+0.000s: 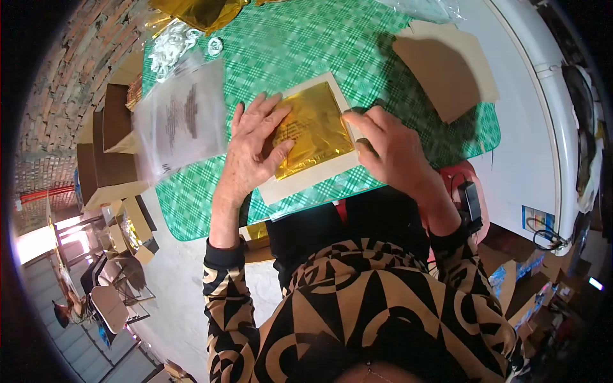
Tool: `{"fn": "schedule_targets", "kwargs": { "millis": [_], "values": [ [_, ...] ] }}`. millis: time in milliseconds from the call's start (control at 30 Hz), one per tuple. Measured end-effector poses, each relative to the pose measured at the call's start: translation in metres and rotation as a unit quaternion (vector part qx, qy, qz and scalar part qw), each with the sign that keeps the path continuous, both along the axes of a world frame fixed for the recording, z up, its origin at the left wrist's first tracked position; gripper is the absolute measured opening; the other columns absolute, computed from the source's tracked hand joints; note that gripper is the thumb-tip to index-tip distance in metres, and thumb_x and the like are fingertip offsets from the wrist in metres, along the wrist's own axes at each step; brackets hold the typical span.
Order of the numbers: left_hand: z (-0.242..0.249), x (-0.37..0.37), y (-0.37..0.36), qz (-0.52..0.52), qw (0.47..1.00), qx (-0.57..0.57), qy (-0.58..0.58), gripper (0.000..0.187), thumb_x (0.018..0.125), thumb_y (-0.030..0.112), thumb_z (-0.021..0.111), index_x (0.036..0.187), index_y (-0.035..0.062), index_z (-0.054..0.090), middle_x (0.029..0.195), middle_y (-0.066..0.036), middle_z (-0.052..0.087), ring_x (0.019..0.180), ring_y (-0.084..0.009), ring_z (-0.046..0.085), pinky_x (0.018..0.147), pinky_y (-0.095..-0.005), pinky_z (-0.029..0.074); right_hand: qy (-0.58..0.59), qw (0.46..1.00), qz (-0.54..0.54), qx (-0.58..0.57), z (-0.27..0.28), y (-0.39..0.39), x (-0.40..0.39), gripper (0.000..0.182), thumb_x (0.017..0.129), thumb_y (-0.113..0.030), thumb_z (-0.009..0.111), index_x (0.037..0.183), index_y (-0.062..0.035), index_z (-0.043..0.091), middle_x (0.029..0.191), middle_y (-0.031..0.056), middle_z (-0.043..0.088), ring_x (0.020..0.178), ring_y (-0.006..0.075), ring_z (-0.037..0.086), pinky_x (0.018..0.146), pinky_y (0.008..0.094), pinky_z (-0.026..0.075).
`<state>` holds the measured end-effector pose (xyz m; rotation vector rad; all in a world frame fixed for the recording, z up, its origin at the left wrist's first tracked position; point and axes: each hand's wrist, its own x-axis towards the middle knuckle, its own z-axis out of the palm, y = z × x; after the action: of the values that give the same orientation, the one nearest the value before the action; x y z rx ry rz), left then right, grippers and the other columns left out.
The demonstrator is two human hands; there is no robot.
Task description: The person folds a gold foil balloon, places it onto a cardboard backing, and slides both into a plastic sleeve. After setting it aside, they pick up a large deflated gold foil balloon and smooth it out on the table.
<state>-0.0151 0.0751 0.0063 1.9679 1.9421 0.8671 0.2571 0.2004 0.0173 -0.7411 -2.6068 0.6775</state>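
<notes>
A shiny gold foil packet with printed text lies on a pale cardboard sheet, whose margins show around it. My left hand rests on the packet's left side, fingers spread and thumb stretched across the foil. At the right edge of packet and sheet is my right hand, its fingers curled and the index fingertip touching the foil's edge. Whatever may be between those curled fingers is hidden.
Clear printed plastic bags lie left on the green checked tablecloth, below white coiled bands. Cardboard sheets are stacked at right; more gold foil is at the back. Open cartons stand beyond the left edge.
</notes>
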Motion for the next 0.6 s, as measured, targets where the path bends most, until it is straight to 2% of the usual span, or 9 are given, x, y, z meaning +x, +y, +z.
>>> {"fn": "schedule_targets", "kwargs": {
  "millis": [133,233,367,600],
  "values": [
    [-0.003,-0.001,0.001,0.001,1.000,0.005,0.007,0.059,0.087,0.017,0.079,0.144,0.0125,0.064,0.157,-0.011,0.054,0.152,-0.0376,0.042,0.129,-0.0589,0.017,0.021,0.998,0.056,-0.019,0.000,0.007,0.014,0.056,0.085,-0.010,0.072,0.139,-0.0086,0.056,0.119,0.0127,0.060,0.111,0.0353,0.064,0.087,0.0475,0.057],
    [-0.003,0.000,0.001,0.003,1.000,0.008,0.006,0.059,0.086,0.017,0.080,0.143,0.0122,0.065,0.156,-0.012,0.055,0.152,-0.0377,0.042,0.129,-0.0587,0.017,0.054,0.996,0.076,0.012,-0.009,0.006,0.018,0.055,0.085,-0.010,0.072,0.137,-0.0083,0.056,0.121,0.0138,0.060,0.113,0.0359,0.063,0.091,0.0468,0.056],
    [-0.001,-0.001,0.000,-0.003,1.000,-0.013,0.009,0.057,0.092,0.019,0.075,0.147,0.0116,0.062,0.162,-0.011,0.050,0.156,-0.0365,0.036,0.130,-0.0595,0.013,0.057,0.996,0.054,0.033,-0.013,0.000,0.016,0.051,0.085,-0.008,0.074,0.133,-0.0073,0.058,0.116,0.0131,0.060,0.108,0.0353,0.063,0.088,0.0459,0.057],
    [0.002,0.000,0.001,0.000,1.000,-0.014,0.010,0.058,0.092,0.018,0.074,0.148,0.0116,0.062,0.162,-0.011,0.050,0.156,-0.0369,0.035,0.130,-0.0589,0.013,0.062,0.990,0.041,0.123,-0.017,-0.006,0.012,0.040,0.086,-0.009,0.076,0.123,-0.0040,0.061,0.104,0.0099,0.057,0.096,0.0297,0.063,0.079,0.0397,0.059]
  ]
}}
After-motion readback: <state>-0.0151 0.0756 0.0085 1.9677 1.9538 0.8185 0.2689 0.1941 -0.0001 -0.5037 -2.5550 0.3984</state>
